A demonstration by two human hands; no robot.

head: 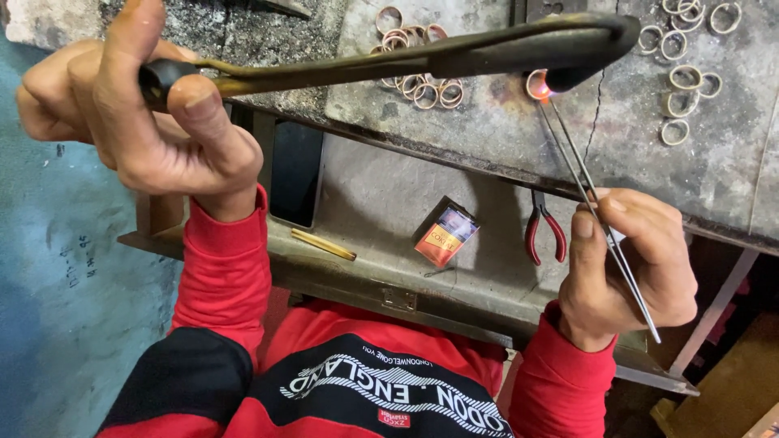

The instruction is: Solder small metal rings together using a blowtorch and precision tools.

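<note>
My left hand (134, 109) grips the handle of a long dark torch (454, 53) that reaches right across the bench. Its nozzle ends over a small ring (537, 84) that glows orange on the grey slab (503, 122). My right hand (621, 259) pinches long thin metal tweezers (588, 191), whose tips touch the glowing ring. Both sleeves are red.
Several brass rings lie in a pile (418, 81) behind the torch, and more rings (686, 77) are scattered at the right. On the lower shelf (365, 195) lie red-handled pliers (542, 231), a small orange box (445, 235), a brass rod (323, 243) and a dark phone (294, 174).
</note>
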